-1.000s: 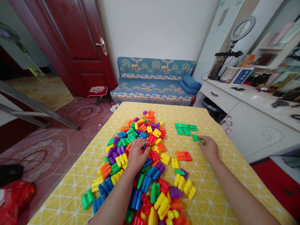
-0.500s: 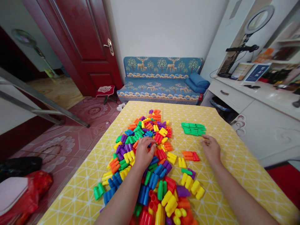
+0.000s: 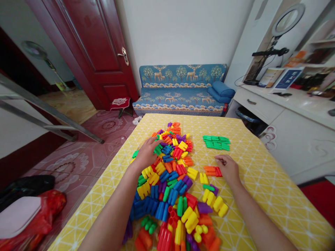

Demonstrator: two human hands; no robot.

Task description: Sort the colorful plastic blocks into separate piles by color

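A big heap of coloured plastic blocks (image 3: 170,181) covers the middle of the yellow tablecloth (image 3: 261,181). My left hand (image 3: 147,151) lies on the heap's far left side, fingers curled over green and purple blocks. My right hand (image 3: 228,168) rests on the cloth right of the heap, fingers bent, touching a small orange and red block group (image 3: 212,171). A neat row of green blocks (image 3: 216,142) lies further back, apart from both hands.
A blue patterned sofa (image 3: 180,90) stands beyond the table's far edge. White cabinets with a ring light (image 3: 288,21) run along the right. A dark red door (image 3: 96,48) is at the back left, and a red bag (image 3: 31,216) lies on the floor.
My left hand moved from the heap's middle to its far left side. My right hand drew back from the green row toward the orange and red blocks.
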